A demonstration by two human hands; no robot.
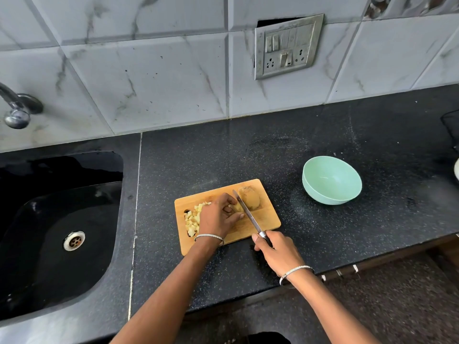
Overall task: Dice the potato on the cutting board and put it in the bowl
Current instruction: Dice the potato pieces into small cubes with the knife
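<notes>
A wooden cutting board (267, 220) lies on the black counter. A brown-skinned potato piece (251, 198) sits at its far right part. A pile of pale diced potato (193, 218) lies at the board's left end. My left hand (218, 217) holds a potato piece down with curled fingers, just left of the knife blade. My right hand (275, 252) grips the handle of the knife (247, 212), whose blade runs between my left fingers and the brown piece. A mint-green bowl (331, 180) stands to the right of the board, nothing visible inside.
A black sink (57, 234) with a metal drain lies to the left, a tap (17, 108) above it. A switch and socket plate (288, 45) is on the tiled wall. Dark objects sit at the counter's far right edge (450, 125).
</notes>
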